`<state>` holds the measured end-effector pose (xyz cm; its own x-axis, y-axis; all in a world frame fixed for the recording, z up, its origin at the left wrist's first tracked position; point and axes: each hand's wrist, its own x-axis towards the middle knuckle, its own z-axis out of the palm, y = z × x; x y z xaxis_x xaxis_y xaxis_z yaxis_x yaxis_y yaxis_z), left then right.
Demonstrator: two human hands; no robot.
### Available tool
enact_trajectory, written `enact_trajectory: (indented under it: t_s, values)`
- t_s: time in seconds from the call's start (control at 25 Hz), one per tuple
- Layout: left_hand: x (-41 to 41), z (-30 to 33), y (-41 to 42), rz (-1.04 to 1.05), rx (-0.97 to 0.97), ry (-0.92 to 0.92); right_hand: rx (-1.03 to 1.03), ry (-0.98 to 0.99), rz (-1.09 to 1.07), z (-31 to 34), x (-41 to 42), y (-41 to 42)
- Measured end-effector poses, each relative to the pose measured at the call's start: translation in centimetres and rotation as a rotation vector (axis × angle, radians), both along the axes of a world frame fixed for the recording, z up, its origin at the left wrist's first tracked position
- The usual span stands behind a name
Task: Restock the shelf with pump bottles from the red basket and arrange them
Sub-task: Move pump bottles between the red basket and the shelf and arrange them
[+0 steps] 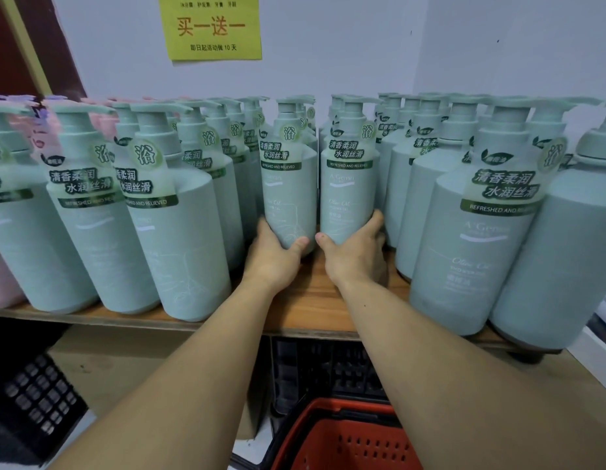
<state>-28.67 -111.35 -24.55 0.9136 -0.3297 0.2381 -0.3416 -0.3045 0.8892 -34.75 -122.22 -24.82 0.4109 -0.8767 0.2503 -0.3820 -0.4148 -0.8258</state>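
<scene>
The left hand [272, 256] had its fingers curled round the base of one pale green pump bottle [288, 184]; the right hand [354, 256] gripped its neighbour [349, 184] just beside it. Both stood upright on the wooden shelf [305, 310], labelled "REFRESHED AND RELIEVED" and "Olive Oil", among like bottles. A yellow notice [213, 27] hung above; the red basket [345, 439] sat below

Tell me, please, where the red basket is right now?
In the head view the red basket sits at the bottom centre, below the wooden shelf, between the person's forearms.
</scene>
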Motion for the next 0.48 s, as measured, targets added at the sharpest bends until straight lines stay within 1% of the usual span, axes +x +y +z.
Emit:
enact_trajectory:
  t_s: [0.16,0.36,0.48]
  values:
    - [0.4,0.2,-0.5,0.006,-0.006,0.043,-0.021,0.022,-0.026,0.0,0.5,-0.2]
    - [0.6,0.5,-1.1,0.028,0.035,0.029,-0.022,-0.092,-0.013,-0.1,0.4,-0.5]
    - [0.8,0.6,-1.3,0.032,0.066,0.01,-0.008,-0.096,0.018,-0.1,0.3,-0.7]
